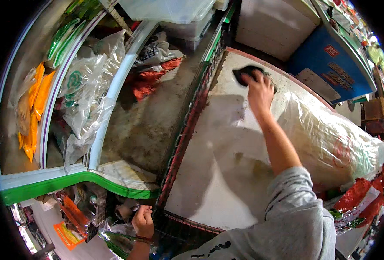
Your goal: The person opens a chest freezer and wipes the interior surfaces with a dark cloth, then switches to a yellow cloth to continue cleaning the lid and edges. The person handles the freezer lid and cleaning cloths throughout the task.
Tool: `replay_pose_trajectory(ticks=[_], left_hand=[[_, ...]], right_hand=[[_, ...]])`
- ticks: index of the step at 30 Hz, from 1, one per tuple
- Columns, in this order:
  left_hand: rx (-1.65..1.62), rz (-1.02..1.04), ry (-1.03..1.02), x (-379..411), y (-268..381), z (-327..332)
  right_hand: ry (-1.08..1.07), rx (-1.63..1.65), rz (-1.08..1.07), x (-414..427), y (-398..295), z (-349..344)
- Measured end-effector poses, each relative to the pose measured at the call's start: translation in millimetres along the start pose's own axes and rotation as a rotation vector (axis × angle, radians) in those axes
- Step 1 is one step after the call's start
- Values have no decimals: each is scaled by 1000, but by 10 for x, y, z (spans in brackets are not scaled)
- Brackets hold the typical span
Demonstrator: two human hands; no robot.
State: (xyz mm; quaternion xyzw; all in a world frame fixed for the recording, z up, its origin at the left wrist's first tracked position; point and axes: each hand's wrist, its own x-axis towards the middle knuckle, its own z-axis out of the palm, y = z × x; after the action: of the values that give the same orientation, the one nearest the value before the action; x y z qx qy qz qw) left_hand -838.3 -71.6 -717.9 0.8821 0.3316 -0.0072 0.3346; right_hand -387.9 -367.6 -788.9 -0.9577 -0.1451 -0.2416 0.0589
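My right hand (pixel 259 89) reaches to the far end of a stained white panel (pixel 192 182) and presses on a bunched black cloth (pixel 240 74). Its fingers lie over the cloth and cover part of it. Brown smudges mark the panel's surface, and my arm's shadow falls across it. Low in the picture, my left hand (pixel 143 222) hangs near the panel's near left corner with curled fingers. Whether it holds anything is hidden. A clear plastic bag with green contents (pixel 120 242) lies just below that hand.
A large filled plastic bag (pixel 325 139) rests along the panel's right side. To the left runs a glass-topped case (pixel 109 100) holding plastic bags (pixel 84 84) and orange packets (pixel 37 104). A blue carton (pixel 332 61) and translucent plastic bins (pixel 175 9) stand at the far end.
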Motion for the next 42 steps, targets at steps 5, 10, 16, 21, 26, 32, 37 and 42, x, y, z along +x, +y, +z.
replay_pose_trajectory(ticks=[5, 10, 16, 21, 26, 32, 37, 42], left_hand=[[89, 19, -43, 5, 132, -51], [86, -33, -74, 9, 127, -73], [129, -56, -58, -1, 112, -52], [127, -43, -58, 23, 161, -51], [61, -60, -52, 9, 152, -56], [38, 0, -88, 21, 78, -86], [104, 2, -99, 23, 136, -86], [90, 30, -115, 25, 91, -86]], right_hand=[[-217, 27, 132, -1223, -144, -16], [-136, 81, 327, -680, 74, 461], [-103, 6, 421, 54, 583, 1046], [-96, -108, 454, 491, 965, 1409], [-407, -66, 745, 1058, 1317, 1327], [108, -196, 656, 1054, 1278, 939], [288, -131, 349, 342, 706, 574], [72, -173, 387, -773, 276, 270]])
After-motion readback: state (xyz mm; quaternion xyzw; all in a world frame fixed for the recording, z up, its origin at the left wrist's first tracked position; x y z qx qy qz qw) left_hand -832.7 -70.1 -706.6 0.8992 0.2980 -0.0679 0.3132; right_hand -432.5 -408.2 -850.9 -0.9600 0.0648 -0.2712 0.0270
